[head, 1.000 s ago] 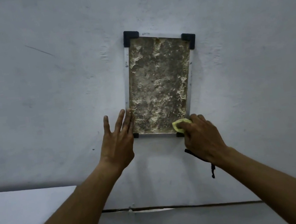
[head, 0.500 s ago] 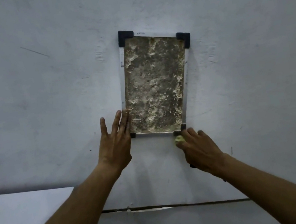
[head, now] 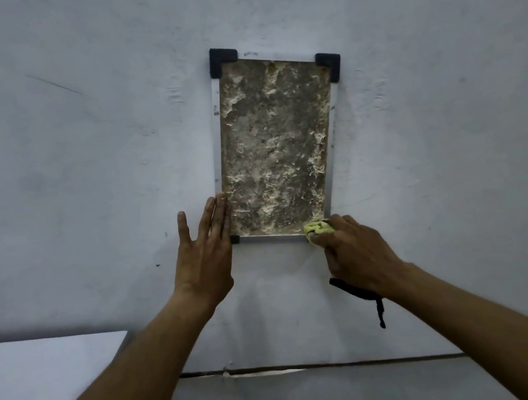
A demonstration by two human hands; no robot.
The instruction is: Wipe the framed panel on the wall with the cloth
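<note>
The framed panel (head: 273, 143) hangs on the grey wall, a mottled brown and whitish surface in a thin silver frame with black corner caps. My right hand (head: 358, 252) is closed around a yellow-green cloth (head: 317, 228), pressing it on the panel's lower right corner, which it covers. My left hand (head: 207, 252) lies flat on the wall, fingers spread, with its fingertips against the frame's lower left edge.
A white surface (head: 43, 380) juts in at the lower left. A dark horizontal seam (head: 314, 365) runs along the wall below the hands. A black cord (head: 359, 293) hangs from my right wrist.
My right hand dropped below the frame's bottom right corner with the cloth, then came back up onto that corner. My left hand stayed flat at the frame's lower left.
</note>
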